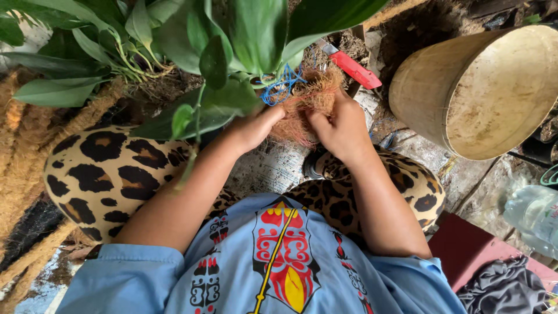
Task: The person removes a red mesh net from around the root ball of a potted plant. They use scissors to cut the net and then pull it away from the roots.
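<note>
A clump of brown coconut fibre (311, 102) sits at the base of a green leafy plant (232, 40). My left hand (253, 128) grips its left side, partly under a leaf. My right hand (340, 128) presses the fibre from the right, fingers curled around it. Blue string (279, 87) is tangled on top of the fibre, just above my left hand. I sit cross-legged in leopard-print trousers and a blue shirt, with the plant right in front of my knees.
A red-handled cutter (354, 70) lies just beyond the fibre. A large tan pot (482, 93) lies on its side at the right. Coir-wrapped poles (23, 163) run along the left. A clear plastic bottle (532, 212) and a dark cloth (503, 288) are at the lower right.
</note>
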